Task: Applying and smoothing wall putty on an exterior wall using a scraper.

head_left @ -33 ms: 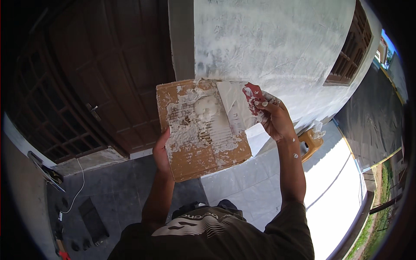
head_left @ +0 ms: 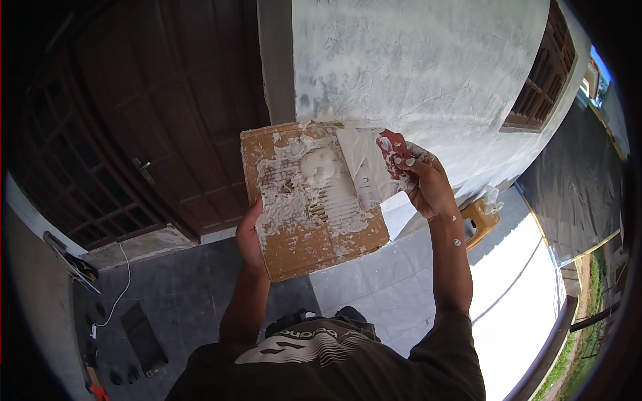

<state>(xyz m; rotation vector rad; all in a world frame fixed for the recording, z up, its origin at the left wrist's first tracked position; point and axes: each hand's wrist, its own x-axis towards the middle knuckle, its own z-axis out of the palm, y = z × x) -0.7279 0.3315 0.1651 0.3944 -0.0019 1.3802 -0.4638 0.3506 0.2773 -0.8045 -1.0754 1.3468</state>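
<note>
1. Cardboard [head_left: 314, 250]: held up before the chest, above the floor. We'd call it light and fairly stiff, but weaker where the torn top shows ridges; best held by its bare edges.
2. Left grip [head_left: 251, 234]: pinching the cardboard's left edge, thumb on it; we can't see the fingers underneath.
3. Paste [head_left: 317, 164]: white, smeared across the cardboard's middle, with a smooth lump near the top. We judge it soft and slippery.
4. Scraper [head_left: 364, 164]: wide, paste-coated blade over the cardboard's right side; contact unclear. Probably light, with a thin, springy blade; hold by the red handle.
5. Right grip [head_left: 428, 184]: pinching that handle, thumb on top, paste on the fingers. Could slide.
6. Writing: pale lettering and wavy stripes on the dark shirt [head_left: 401, 361]; blade marks too small to read.
</note>
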